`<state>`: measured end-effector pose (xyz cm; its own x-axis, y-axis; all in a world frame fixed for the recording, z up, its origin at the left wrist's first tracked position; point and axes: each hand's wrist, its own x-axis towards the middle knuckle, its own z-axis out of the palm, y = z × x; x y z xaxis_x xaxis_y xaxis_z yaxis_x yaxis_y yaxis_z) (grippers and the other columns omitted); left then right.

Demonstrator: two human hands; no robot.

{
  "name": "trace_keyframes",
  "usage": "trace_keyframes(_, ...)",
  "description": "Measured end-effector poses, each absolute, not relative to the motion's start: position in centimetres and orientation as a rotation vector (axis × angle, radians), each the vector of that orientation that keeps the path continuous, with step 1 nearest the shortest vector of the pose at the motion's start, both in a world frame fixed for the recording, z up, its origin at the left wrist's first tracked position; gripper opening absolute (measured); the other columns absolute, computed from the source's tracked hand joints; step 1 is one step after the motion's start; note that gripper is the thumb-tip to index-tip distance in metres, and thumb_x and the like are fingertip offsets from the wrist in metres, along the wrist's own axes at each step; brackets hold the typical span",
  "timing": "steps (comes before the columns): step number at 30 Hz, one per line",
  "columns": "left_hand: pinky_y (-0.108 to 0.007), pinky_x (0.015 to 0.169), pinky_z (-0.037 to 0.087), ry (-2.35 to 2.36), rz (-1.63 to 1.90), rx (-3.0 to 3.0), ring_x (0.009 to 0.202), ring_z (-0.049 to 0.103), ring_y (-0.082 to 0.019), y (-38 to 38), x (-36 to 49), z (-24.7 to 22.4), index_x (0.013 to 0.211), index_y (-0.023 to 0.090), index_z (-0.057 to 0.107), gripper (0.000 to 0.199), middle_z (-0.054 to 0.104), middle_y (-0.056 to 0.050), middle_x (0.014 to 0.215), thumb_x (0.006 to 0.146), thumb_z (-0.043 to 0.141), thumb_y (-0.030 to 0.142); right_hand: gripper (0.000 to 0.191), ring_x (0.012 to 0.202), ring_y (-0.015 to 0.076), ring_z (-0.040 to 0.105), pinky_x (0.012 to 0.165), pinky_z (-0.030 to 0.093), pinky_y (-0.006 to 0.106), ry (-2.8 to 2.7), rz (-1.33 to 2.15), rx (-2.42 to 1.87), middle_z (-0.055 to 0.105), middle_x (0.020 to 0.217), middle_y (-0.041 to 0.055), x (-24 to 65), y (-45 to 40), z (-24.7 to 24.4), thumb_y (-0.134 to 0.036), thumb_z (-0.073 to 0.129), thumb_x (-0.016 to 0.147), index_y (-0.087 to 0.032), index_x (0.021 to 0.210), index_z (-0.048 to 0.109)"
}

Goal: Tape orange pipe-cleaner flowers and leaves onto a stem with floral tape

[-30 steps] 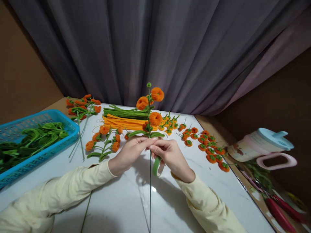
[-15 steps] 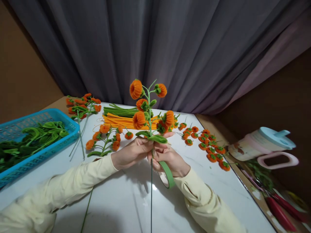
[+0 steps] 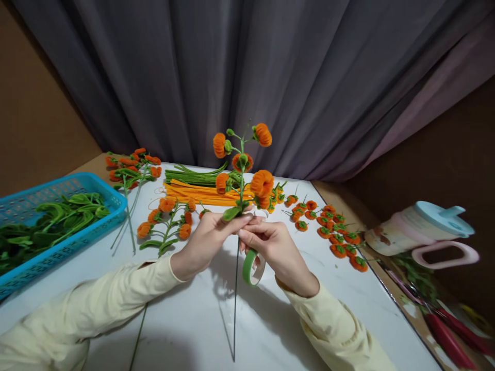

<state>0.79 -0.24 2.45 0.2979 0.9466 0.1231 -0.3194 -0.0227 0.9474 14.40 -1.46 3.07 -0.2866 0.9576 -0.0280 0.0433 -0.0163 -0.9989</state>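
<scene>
Upright in front of me stands a flower stem (image 3: 242, 178) with several orange pumpkin-like fuzzy blooms, green leaves and a long thin wire below. My left hand (image 3: 204, 238) pinches it just under the lowest leaf (image 3: 231, 214). Close against it, my right hand (image 3: 276, 250) has its fingers closed near the same spot, with a roll of green floral tape (image 3: 252, 268) hanging from them. Whether the right fingertips press on the stem or only on the tape is hidden.
A blue basket (image 3: 121, 206) of green leaves stands left. Finished orange sprays (image 3: 166, 226) lie beside it. Behind are green and orange pipe cleaners (image 3: 204, 193). Loose orange blooms (image 3: 336, 232) lie right, near a lidded cup (image 3: 419, 229) and red-handled pliers (image 3: 448, 340).
The flower stem has turned about its axis and its wire now slants slightly. The tape roll has swung round below my right hand, which has shifted a little right.
</scene>
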Motion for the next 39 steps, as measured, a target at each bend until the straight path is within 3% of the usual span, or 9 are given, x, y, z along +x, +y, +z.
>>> trace_keyframes(4, -0.029, 0.077, 0.046, 0.744, 1.164, 1.108, 0.079, 0.062, -0.018, -0.2, 0.9, 2.5, 0.081, 0.015, 0.072, 0.02, 0.07, -0.004, 0.081, 0.076, 0.064, 0.033, 0.03, 0.042, 0.0062, 0.047, 0.034, 0.036, 0.017, -1.501, 1.546, -0.964, 0.057, 0.067, 0.0019, 15.1, -0.8, 3.2, -0.035, 0.065, 0.076, -0.013, 0.056, 0.067)
trace_keyframes(7, -0.028, 0.073, 0.046, 0.729, 1.113, 1.072, 0.078, 0.061, -0.018, -0.2, 0.8, 2.5, 0.08, 0.014, 0.072, 0.025, 0.07, -0.006, 0.081, 0.074, 0.066, 0.037, 0.03, 0.039, 0.0051, 0.045, 0.033, 0.035, 0.017, -1.466, 1.694, -0.896, 0.057, 0.061, 0.0015, 15.4, -0.2, 2.8, -0.036, 0.066, 0.076, -0.012, 0.057, 0.067)
trace_keyframes(10, -0.024, 0.067, 0.044, 0.719, 1.102, 1.023, 0.078, 0.06, -0.017, -0.3, 0.6, 2.7, 0.078, 0.014, 0.072, 0.024, 0.07, -0.006, 0.081, 0.071, 0.069, 0.037, 0.022, 0.041, 0.0062, 0.049, 0.037, 0.039, 0.016, -1.329, 1.874, -0.826, 0.059, 0.057, 0.0, 15.5, 0.2, 2.4, -0.034, 0.074, 0.068, -0.012, 0.067, 0.068)
trace_keyframes(14, -0.022, 0.063, 0.044, 0.605, 1.025, 0.94, 0.079, 0.061, -0.017, -0.5, 0.6, 2.9, 0.073, 0.016, 0.072, 0.018, 0.07, -0.004, 0.077, 0.073, 0.068, 0.034, 0.03, 0.048, 0.0098, 0.058, 0.041, 0.044, 0.017, -1.231, 2.016, -0.73, 0.066, 0.07, 0.0014, 15.5, 0.5, 2.0, -0.03, 0.08, 0.06, -0.015, 0.082, 0.066)
trace_keyframes(20, -0.026, 0.063, 0.045, 0.521, 0.991, 1.01, 0.071, 0.062, -0.017, -0.3, 0.6, 2.8, 0.071, 0.016, 0.072, 0.026, 0.068, -0.004, 0.07, 0.078, 0.061, 0.038, 0.024, 0.035, 0.0061, 0.046, 0.031, 0.034, 0.015, -1.346, 1.79, -0.825, 0.06, 0.053, -0.0009, 15.2, -0.2, 2.1, -0.033, 0.077, 0.064, -0.013, 0.07, 0.066)
trace_keyframes(25, -0.022, 0.062, 0.042, 0.748, 1.119, 1.258, 0.06, 0.056, -0.012, -0.2, 0.5, 2.3, 0.064, 0.016, 0.068, 0.014, 0.059, 0.003, 0.052, 0.072, 0.068, 0.027, 0.022, 0.035, 0.0063, 0.044, 0.03, 0.032, 0.016, -1.414, 1.475, -1.004, 0.056, 0.048, -0.0001, 14.6, -1.3, 2.5, -0.031, 0.068, 0.072, -0.01, 0.062, 0.066)
trace_keyframes(30, -0.021, 0.063, 0.042, 0.901, 1.207, 1.204, 0.064, 0.054, -0.011, -0.6, 0.5, 2.3, 0.07, 0.016, 0.064, 0.008, 0.06, 0.004, 0.064, 0.069, 0.069, 0.021, 0.018, 0.034, 0.0085, 0.048, 0.032, 0.037, 0.018, -1.425, 1.324, -1.108, 0.056, 0.048, -0.0003, 14.0, -2.1, 3.1, -0.025, 0.063, 0.072, -0.012, 0.06, 0.062)
trace_keyframes(34, -0.021, 0.061, 0.04, 0.906, 1.177, 1.108, 0.061, 0.05, -0.01, -0.8, 0.4, 3.1, 0.057, 0.013, 0.055, 0.021, 0.053, 0.003, 0.059, 0.067, 0.07, 0.024, 0.019, 0.035, 0.0075, 0.048, 0.032, 0.038, 0.017, -1.439, 1.394, -1.099, 0.056, 0.049, -0.001, 14.2, -1.9, 3.4, -0.025, 0.064, 0.073, -0.012, 0.06, 0.063)
trace_keyframes(39, -0.02, 0.059, 0.038, 0.857, 1.167, 1.004, 0.06, 0.046, -0.009, -0.9, 0.6, 3.7, 0.058, 0.013, 0.056, 0.022, 0.051, 0.003, 0.059, 0.065, 0.072, 0.026, 0.02, 0.038, 0.0065, 0.048, 0.034, 0.038, 0.016, -1.415, 1.744, -0.883, 0.059, 0.054, -0.0008, 15.3, -0.4, 2.7, -0.031, 0.067, 0.075, -0.011, 0.072, 0.069)
